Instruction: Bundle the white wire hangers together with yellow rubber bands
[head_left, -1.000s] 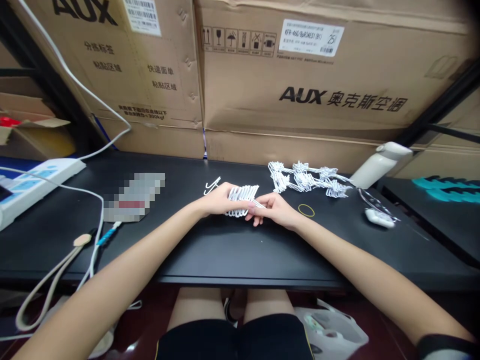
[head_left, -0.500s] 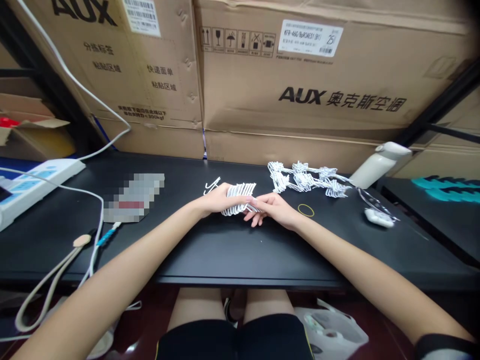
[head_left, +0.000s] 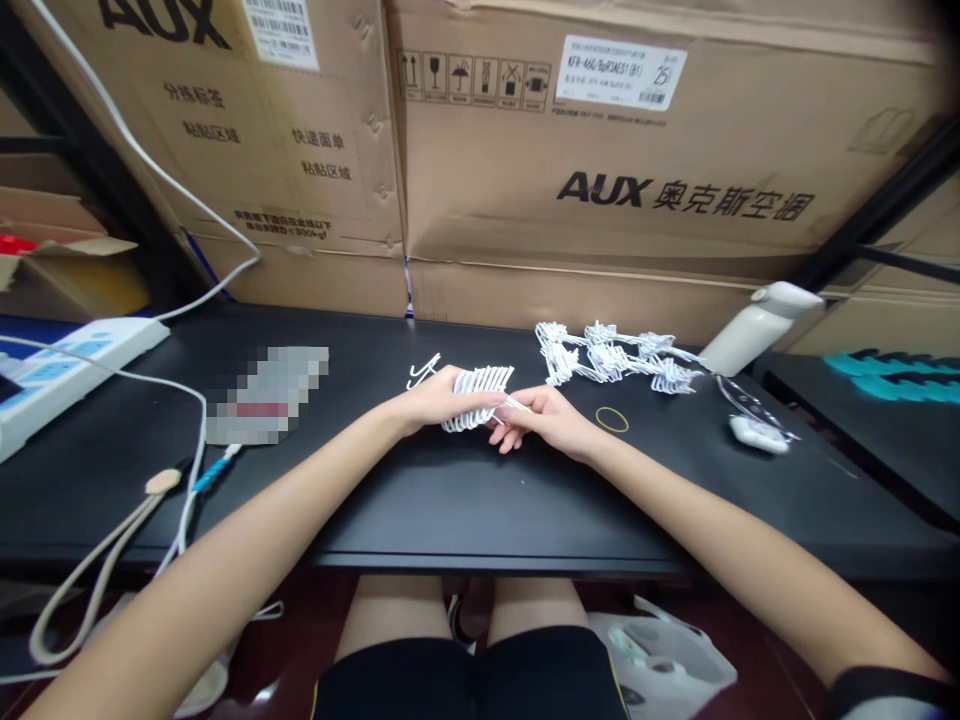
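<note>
My left hand [head_left: 442, 396] is closed around a row of white hooks [head_left: 480, 382] lined up side by side, their curved ends pointing down. Against the right end of that row is my right hand [head_left: 544, 415], its thumb and fingers pinching thin white hook ends. Behind my left hand a few loose white hooks [head_left: 424, 371] lie on the black table [head_left: 465, 500]. Several bundles of white hooks [head_left: 611, 360] are grouped to the back right. A yellow rubber band [head_left: 612, 419] rests flat to the right of my right hand.
A pale bottle [head_left: 757, 330] leans at the back right, near a white earphone case [head_left: 757, 434]. On the left are a white power strip [head_left: 82, 370], a blurred-out phone-like object [head_left: 270, 395] and cables. Large cardboard boxes [head_left: 600, 240] stand along the back.
My right thumb and fingers have shifted slightly at the end of the hook row, and more of the white hook ends shows there. The left hand stays almost in place.
</note>
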